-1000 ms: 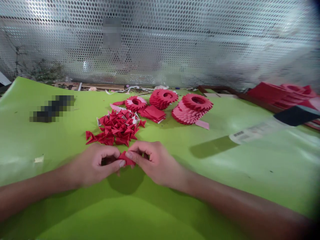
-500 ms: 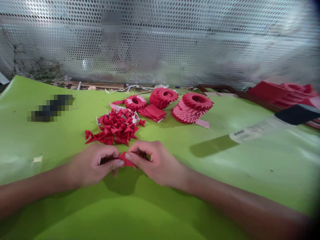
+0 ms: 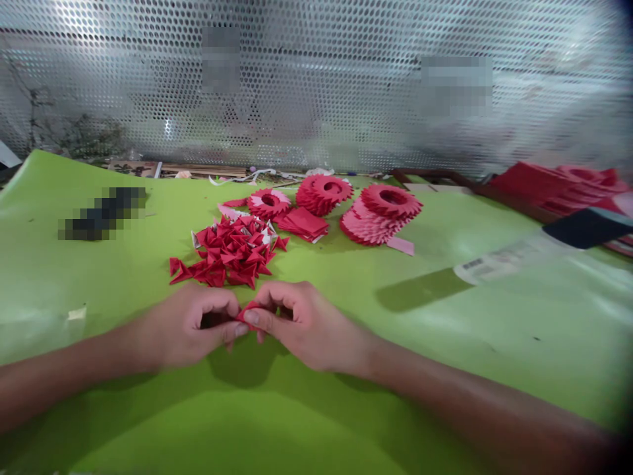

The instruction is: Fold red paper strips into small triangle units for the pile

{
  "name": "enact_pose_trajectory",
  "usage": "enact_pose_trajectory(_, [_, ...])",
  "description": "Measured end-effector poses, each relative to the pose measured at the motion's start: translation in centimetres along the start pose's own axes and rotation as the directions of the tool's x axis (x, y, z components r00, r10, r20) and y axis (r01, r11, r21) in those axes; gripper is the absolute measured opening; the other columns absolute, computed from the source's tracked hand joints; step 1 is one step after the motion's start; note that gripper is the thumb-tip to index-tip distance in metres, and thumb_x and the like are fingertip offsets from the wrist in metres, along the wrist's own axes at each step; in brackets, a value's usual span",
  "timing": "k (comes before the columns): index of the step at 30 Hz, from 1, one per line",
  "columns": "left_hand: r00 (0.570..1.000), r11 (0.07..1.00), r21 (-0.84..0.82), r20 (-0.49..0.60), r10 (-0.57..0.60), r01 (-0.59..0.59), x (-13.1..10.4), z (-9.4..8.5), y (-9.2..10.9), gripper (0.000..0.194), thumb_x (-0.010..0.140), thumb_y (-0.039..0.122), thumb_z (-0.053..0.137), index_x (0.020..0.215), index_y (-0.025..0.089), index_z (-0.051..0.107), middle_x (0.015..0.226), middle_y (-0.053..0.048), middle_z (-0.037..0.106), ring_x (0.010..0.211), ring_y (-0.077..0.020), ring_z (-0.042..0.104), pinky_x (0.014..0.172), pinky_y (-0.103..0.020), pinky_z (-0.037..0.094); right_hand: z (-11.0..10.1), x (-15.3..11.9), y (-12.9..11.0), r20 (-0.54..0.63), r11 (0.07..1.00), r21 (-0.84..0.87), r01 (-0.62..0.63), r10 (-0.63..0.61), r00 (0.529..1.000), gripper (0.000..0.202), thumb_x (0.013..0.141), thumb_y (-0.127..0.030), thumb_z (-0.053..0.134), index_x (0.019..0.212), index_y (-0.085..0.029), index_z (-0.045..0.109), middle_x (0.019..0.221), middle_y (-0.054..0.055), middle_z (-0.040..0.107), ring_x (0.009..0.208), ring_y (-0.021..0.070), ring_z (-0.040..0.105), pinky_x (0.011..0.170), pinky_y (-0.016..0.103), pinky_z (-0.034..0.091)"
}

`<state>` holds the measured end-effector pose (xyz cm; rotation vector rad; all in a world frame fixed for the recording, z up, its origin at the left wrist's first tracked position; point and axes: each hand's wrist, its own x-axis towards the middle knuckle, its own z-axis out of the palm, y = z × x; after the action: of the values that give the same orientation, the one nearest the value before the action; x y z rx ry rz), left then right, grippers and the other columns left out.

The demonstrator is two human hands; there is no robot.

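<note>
Between the fingertips of both hands is a small folded piece of red paper [image 3: 251,307], mostly covered by the fingers. My left hand [image 3: 198,326] pinches its left end between thumb and fingers. On the other side, my right hand [image 3: 301,323] grips it with the thumb pressed on top. Just beyond the hands lies a heap of folded red paper triangles [image 3: 230,251], a few with white sides. Behind that heap sits a stack of flat red paper slips [image 3: 304,223].
Spiky paper rings stand at the back: a small red and pink one [image 3: 268,203], a red stack [image 3: 324,192] and a tall pink and red stack [image 3: 378,214]. A clear bottle with a dark cap [image 3: 514,257] lies at right. The green tabletop [image 3: 316,422] meets a perforated metal wall [image 3: 316,86].
The red paper shows less between my fingers and looks folded smaller. My right hand has shifted slightly left, its thumb closer to my left thumb.
</note>
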<state>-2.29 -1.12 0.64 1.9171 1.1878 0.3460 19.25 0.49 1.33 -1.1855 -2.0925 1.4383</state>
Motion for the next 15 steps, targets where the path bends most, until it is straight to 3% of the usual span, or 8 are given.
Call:
enact_pose_trajectory(8, [0.999,1.000,0.011,0.033,0.004,-0.004,0.0,0.0,0.1,0.034,0.094,0.037,0.056,0.071,0.016,0.068,0.062,0.000,0.066,0.055,-0.0136,0.058,0.051,-0.021,0.037,0.3,0.1,0.3,0.013,0.995,0.062,0.073,-0.074,0.997,0.028,0.097,-0.039,0.063,0.080,-0.016,0.064,0.071,-0.003,0.059,0.062,0.0093,0.050,0.053,0.021,0.035])
enact_pose_trajectory(10, [0.999,0.998,0.051,0.015,0.041,-0.041,-0.2,-0.2,-0.1,0.030,0.093,0.041,0.059,0.084,0.016,0.073,0.066,-0.001,0.069,0.058,-0.0152,0.060,0.052,-0.022,0.040,0.1,0.1,0.4,0.023,0.995,0.089,0.047,-0.050,0.999,0.029,0.097,-0.041,0.062,0.082,-0.017,0.064,0.070,-0.003,0.058,0.060,0.0093,0.048,0.052,0.022,0.035])
enact_pose_trajectory(13, [0.969,0.966,0.197,-0.145,0.200,-0.170,-0.5,-0.5,-0.7,0.040,0.089,0.043,0.070,0.121,0.019,0.068,0.087,-0.003,0.075,0.065,-0.0161,0.065,0.058,-0.024,0.048,-0.2,0.1,0.7,0.057,0.983,0.185,0.007,-0.018,0.998,0.032,0.098,-0.046,0.060,0.085,-0.017,0.062,0.071,-0.002,0.061,0.056,0.0092,0.046,0.050,0.022,0.034])
enact_pose_trajectory(15, [0.887,0.882,0.354,-0.224,0.404,-0.312,-0.7,-0.6,-1.0,0.032,0.093,0.035,0.068,0.122,0.021,0.066,0.098,-0.005,0.077,0.071,-0.0157,0.067,0.065,-0.025,0.052,-0.2,0.2,0.9,0.086,0.974,0.226,0.018,-0.038,0.996,0.034,0.097,-0.048,0.060,0.085,-0.016,0.063,0.072,-0.001,0.063,0.057,0.0098,0.049,0.052,0.023,0.035])
